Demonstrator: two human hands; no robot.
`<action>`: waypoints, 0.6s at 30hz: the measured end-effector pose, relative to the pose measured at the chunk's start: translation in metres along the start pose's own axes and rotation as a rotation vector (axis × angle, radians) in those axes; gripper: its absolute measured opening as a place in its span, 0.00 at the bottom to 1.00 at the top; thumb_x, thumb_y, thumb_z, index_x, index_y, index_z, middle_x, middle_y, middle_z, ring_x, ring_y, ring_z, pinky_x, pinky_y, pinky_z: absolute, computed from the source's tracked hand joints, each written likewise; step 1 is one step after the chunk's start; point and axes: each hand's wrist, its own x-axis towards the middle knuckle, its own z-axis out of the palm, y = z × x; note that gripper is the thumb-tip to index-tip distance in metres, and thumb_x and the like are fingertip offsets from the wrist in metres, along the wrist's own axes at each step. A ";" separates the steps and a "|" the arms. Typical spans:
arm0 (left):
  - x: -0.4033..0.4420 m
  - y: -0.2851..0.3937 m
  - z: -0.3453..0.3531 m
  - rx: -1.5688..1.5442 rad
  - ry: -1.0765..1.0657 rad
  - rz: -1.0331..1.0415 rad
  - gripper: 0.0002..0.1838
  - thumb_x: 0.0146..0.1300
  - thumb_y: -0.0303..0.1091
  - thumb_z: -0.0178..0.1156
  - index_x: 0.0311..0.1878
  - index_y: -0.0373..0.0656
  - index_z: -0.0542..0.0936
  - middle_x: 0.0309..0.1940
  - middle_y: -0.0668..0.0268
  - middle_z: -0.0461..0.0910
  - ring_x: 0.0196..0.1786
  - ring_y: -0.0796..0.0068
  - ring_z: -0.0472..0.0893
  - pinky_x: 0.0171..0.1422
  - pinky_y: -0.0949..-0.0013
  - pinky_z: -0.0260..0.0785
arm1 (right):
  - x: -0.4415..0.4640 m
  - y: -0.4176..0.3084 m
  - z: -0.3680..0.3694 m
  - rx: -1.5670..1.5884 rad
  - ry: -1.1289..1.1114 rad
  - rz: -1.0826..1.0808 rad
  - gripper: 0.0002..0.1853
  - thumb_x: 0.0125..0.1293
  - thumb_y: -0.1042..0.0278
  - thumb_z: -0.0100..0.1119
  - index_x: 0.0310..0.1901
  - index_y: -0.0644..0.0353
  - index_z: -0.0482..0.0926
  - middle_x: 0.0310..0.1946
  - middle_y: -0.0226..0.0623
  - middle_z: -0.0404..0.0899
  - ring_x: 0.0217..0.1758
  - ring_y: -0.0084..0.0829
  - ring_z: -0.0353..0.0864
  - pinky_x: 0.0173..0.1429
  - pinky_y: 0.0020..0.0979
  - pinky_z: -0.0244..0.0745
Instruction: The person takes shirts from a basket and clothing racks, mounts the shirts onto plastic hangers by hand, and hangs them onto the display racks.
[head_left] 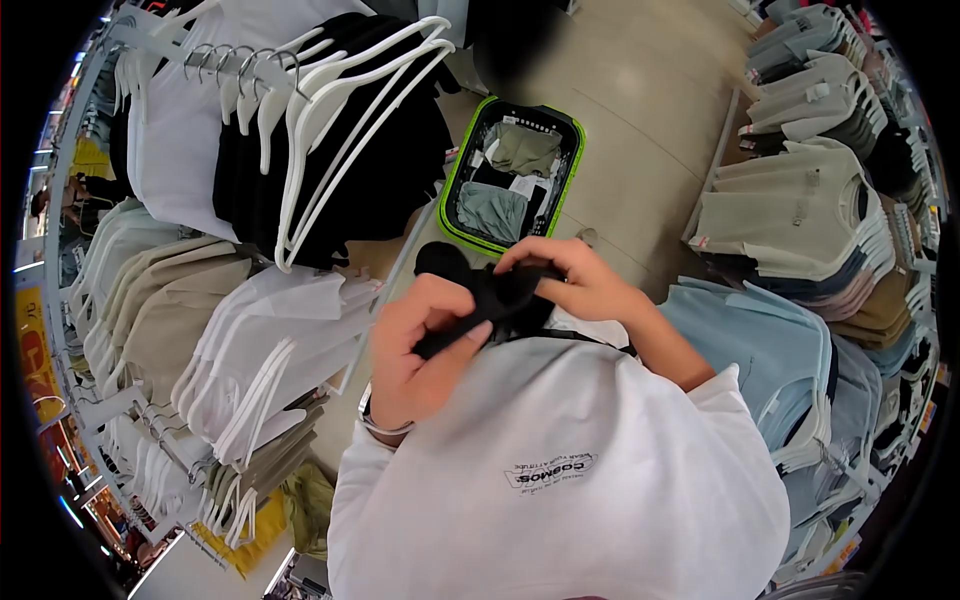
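Observation:
Black fabric (500, 300) is bunched up in front of my chest, between both hands. My left hand (415, 350), with a band at its wrist, is closed on the left part of the fabric, thumb pressed over it. My right hand (575, 280) pinches the upper right part with bent fingers. The exact shape of the black item cannot be made out. Beyond my hands, a black basket with a green rim (450, 205) stands on the floor, holding a folded olive garment (525, 150) and a folded grey-blue garment (492, 210).
At the left, a rack carries black garments (400, 170) on white hangers (330, 110), with white and beige shirts (180, 290) below. Light blue shirts (745, 340) and grey-green shirts (780, 215) hang at the right. A tiled floor aisle (640, 130) runs between.

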 end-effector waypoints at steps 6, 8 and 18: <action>0.038 -0.018 0.014 0.319 0.369 0.002 0.09 0.47 0.15 0.62 0.29 0.37 0.73 0.19 0.72 0.66 0.21 0.86 0.63 0.25 0.80 0.50 | 0.008 -0.020 -0.088 -0.315 -0.138 0.061 0.12 0.54 0.80 0.54 0.41 0.62 0.76 0.29 0.42 0.78 0.31 0.38 0.77 0.37 0.31 0.70; 0.056 -0.014 0.023 0.454 0.343 0.025 0.09 0.44 0.16 0.64 0.28 0.37 0.75 0.18 0.69 0.66 0.20 0.81 0.64 0.25 0.77 0.52 | 0.010 -0.025 -0.123 -0.419 -0.094 -0.038 0.14 0.50 0.81 0.53 0.41 0.62 0.77 0.30 0.43 0.77 0.31 0.40 0.76 0.36 0.31 0.70; 0.155 -0.031 0.110 0.926 0.409 -0.010 0.10 0.42 0.16 0.58 0.31 0.39 0.80 0.22 0.61 0.70 0.27 0.65 0.71 0.31 0.68 0.62 | -0.014 -0.071 -0.276 -0.719 0.109 -0.048 0.13 0.42 0.80 0.52 0.33 0.63 0.79 0.25 0.41 0.72 0.26 0.42 0.73 0.31 0.34 0.69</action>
